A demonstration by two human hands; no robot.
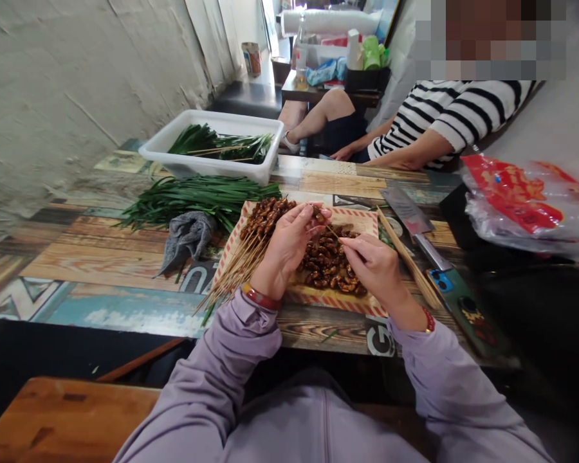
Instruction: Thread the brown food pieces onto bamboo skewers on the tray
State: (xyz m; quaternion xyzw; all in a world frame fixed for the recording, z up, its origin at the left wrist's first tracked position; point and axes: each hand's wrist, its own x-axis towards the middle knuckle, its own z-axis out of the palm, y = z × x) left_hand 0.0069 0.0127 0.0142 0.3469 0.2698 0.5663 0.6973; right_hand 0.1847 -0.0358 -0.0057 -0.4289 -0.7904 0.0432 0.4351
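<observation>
My left hand (289,247) is over a red-edged paper tray (347,301), its fingers pinched on a brown piece (317,214). My right hand (374,267) is closed on a thin bamboo skewer (335,235) whose tip points at that piece. Loose brown pieces (328,267) are heaped in the tray below both hands. Several filled skewers (251,241) lie at the tray's left side, sticks pointing toward me.
A bundle of bare skewers (408,263), a cleaver (412,222) and a phone (458,302) lie to the right. Green chives (193,199), a grey cloth (188,235) and a white tub (212,145) sit left. A person in a striped top (444,116) sits across.
</observation>
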